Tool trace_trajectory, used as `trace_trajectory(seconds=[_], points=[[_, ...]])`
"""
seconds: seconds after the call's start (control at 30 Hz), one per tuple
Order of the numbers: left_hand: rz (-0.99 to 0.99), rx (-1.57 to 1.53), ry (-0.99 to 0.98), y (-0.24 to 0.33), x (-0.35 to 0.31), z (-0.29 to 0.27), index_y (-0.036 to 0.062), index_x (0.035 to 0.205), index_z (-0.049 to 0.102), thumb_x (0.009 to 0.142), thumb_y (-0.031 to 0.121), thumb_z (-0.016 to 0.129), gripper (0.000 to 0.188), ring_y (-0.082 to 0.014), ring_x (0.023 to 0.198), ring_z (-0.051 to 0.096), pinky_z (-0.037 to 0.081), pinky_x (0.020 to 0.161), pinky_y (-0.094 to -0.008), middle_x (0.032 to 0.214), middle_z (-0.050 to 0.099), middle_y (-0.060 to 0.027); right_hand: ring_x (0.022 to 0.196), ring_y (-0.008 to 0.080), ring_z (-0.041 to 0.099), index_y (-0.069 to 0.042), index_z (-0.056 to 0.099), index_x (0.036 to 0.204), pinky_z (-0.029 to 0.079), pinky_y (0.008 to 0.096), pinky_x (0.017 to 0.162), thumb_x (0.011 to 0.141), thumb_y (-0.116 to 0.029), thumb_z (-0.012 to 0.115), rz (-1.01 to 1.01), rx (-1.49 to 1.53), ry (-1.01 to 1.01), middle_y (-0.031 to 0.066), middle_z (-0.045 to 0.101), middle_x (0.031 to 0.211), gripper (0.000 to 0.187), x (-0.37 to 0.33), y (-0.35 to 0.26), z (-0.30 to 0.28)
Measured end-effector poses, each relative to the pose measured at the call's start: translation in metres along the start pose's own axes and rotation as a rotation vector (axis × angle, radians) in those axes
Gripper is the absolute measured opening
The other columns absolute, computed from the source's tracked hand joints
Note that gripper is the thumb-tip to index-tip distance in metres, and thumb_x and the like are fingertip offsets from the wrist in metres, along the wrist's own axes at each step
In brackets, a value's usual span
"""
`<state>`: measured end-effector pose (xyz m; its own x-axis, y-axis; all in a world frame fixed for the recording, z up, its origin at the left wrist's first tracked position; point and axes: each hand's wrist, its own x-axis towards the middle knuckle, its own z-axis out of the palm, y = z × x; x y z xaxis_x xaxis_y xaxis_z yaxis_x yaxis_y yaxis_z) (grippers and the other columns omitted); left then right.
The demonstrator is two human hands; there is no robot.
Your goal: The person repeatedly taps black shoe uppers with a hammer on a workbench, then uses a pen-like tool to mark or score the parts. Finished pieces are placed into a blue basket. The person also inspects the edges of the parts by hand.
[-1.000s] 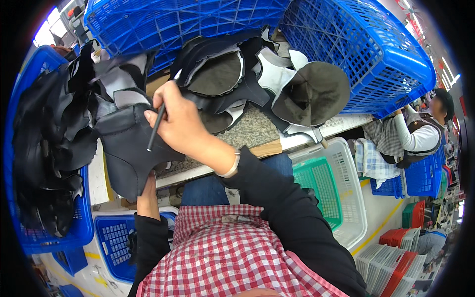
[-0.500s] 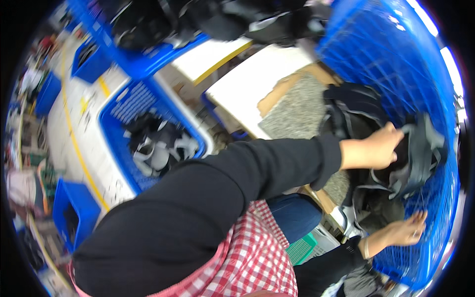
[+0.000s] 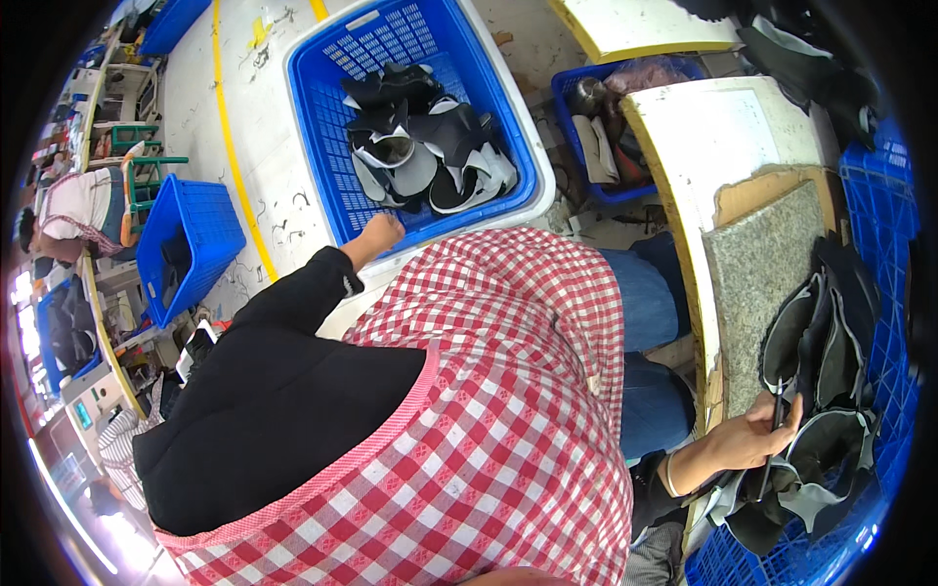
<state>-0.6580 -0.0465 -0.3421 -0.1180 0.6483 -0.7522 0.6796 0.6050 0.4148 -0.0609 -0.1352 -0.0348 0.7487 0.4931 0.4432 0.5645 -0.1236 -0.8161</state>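
My left hand [image 3: 379, 234] is closed in a loose fist by the near rim of a blue basket [image 3: 322, 161], with nothing seen in it. Black, grey and white shoe uppers [image 3: 457, 132] lie heaped inside that basket. On the right, my right hand [image 3: 745, 441] grips a slim dark pen-like tool [image 3: 766, 477] with a silvery upper end. Around and beyond that hand, more black shoe uppers with pale edges [image 3: 848, 337] stand in a row beside a grey speckled slab [image 3: 762, 283]. Its fingers are close to the nearest uppers.
A white table [image 3: 679, 146] with a yellow edge stands at the right, and blue lattice crate walls [image 3: 891, 293] rise past the uppers. A smaller blue crate [image 3: 630, 190] sits under the table. Farther left are another blue basket [image 3: 200, 249] and a person [image 3: 83, 210].
My left hand has left the uppers at the right and swung across to the left basket. The view has turned, and the tool in my right hand now shows clearly.
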Motion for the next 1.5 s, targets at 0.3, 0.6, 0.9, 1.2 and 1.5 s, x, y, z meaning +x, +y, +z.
trace_trajectory(seconds=[0.3,0.6,0.9,1.2,1.5], points=[[0.107,-1.114,0.232,0.068,0.156,0.042,-0.0011,0.112,0.069,0.089,0.045,0.079,0.052,-0.0141,0.062,0.044,0.035,0.057,-0.0329,0.082,0.058,-0.0019,0.059,0.0122,0.040,0.009,0.060,0.123,0.039,0.0258,0.066,0.114,-0.044,0.030,-0.081,0.003,-0.149,0.0033,0.042,0.061,0.061,-0.017,-0.037,0.032],[0.001,-1.354,0.047,0.156,0.185,-0.035,0.0004,0.114,0.062,0.096,0.010,0.063,0.021,-0.0325,0.095,0.071,0.059,0.086,-0.0489,0.106,0.072,-0.0152,0.059,0.0130,0.041,0.008,0.060,0.120,0.040,0.0248,0.065,0.113,-0.046,0.034,-0.071,-0.095,-0.073,0.0050,0.045,0.061,0.061,-0.021,-0.033,0.037],[0.824,-1.196,-0.246,0.281,-0.114,-0.131,0.0004,0.090,0.071,0.094,0.008,0.073,0.009,-0.0206,0.089,0.073,0.059,0.087,-0.0352,0.095,0.074,-0.0118,0.070,0.0168,0.061,0.002,0.060,0.110,0.049,0.0309,0.075,0.113,-0.036,0.042,-0.161,0.166,-0.523,0.0101,0.065,0.074,0.041,-0.033,-0.037,0.080],[1.681,-0.683,-0.320,0.541,-0.258,0.021,0.0015,0.084,0.074,0.083,0.013,0.072,0.011,-0.0261,0.079,0.073,0.059,0.072,-0.0366,0.087,0.074,-0.0138,0.136,0.0397,0.052,-0.004,0.048,0.119,0.046,0.0481,0.110,0.111,-0.030,0.043,-0.193,0.576,-0.307,0.0279,0.056,0.143,0.027,-0.005,-0.069,0.087],[1.445,-0.606,0.185,0.320,-0.057,0.107,0.0094,0.106,0.076,0.084,0.002,0.064,0.026,-0.0278,0.103,0.065,0.051,0.093,-0.0412,0.115,0.070,-0.0099,0.137,0.0416,0.052,0.005,0.040,0.133,0.043,0.0577,0.114,0.112,-0.028,0.045,0.097,0.286,-0.049,0.0298,0.053,0.146,0.040,-0.001,0.000,0.021]])
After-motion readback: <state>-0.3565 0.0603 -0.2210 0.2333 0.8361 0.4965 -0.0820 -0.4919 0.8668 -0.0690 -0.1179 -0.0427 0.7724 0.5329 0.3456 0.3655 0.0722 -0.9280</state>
